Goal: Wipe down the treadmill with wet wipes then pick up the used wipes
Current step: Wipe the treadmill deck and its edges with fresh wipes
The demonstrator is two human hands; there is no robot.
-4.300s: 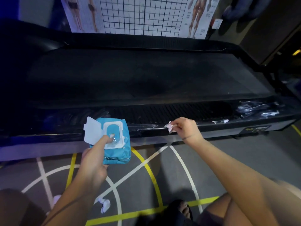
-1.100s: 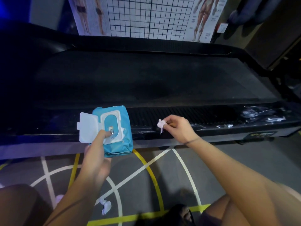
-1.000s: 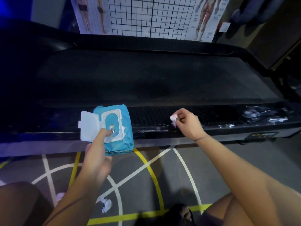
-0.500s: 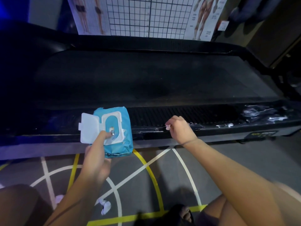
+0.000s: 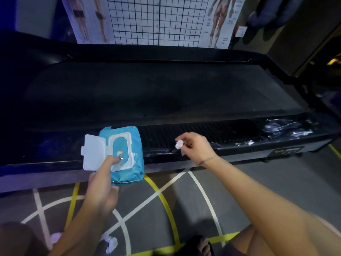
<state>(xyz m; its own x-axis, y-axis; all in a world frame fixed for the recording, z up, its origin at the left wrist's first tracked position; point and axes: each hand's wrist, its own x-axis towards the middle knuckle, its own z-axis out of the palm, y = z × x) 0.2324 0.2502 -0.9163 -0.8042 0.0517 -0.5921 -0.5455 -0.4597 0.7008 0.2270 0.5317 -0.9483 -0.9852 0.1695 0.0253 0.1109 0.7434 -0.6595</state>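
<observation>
In the head view, your right hand (image 5: pixel 195 147) pinches a small white wipe (image 5: pixel 179 145) in its fingers at the near rail of the black treadmill (image 5: pixel 166 93), centre frame. Your left hand (image 5: pixel 103 185) grips the blue wipes pack (image 5: pixel 135 145), lid open, thumb on the opening. A crumpled used wipe (image 5: pixel 111 243) lies on the grey lined floor (image 5: pixel 184 196), lower left. A grid chart (image 5: pixel 156 19) stands behind the treadmill, top centre.

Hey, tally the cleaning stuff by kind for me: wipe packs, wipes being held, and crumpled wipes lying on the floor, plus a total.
Wipe pack: 1
Held wipe: 1
Floor wipes: 2
Total: 4
</observation>
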